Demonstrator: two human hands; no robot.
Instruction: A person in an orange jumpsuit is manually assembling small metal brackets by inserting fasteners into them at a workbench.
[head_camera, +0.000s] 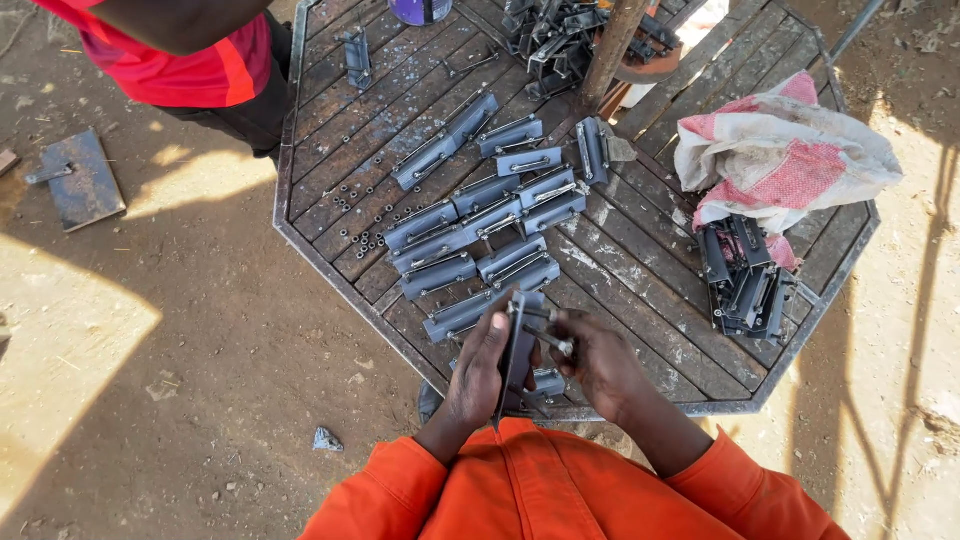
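Head view looks down at two hands over a dark metal surface (640, 250) made of slats. Left hand (478, 372) has its grip closed round a flat grey metal latch plate (516, 350), held upright on its edge, just above the near rim of the surface. Right hand (598, 365) pinches a thin metal rod (548, 342) w/ finger & thumb, and the rod touches the plate. The plate looks hard, stiff & a bit heavy for its size, prob. w/ sharp edges, so the long flat sides seem the best place to hold it, not the corners. The rod looks light & smooth, so it could slip; a tight pinch near its end seems best. More grey latches (480, 225) lie in rows on the surface, and small nuts (362, 205) sit beside them. A black pile of latches (745, 280) lies to the right, next to a red & white cloth sack (785, 150). Another person in a red shirt (190, 60) stands at the far left.
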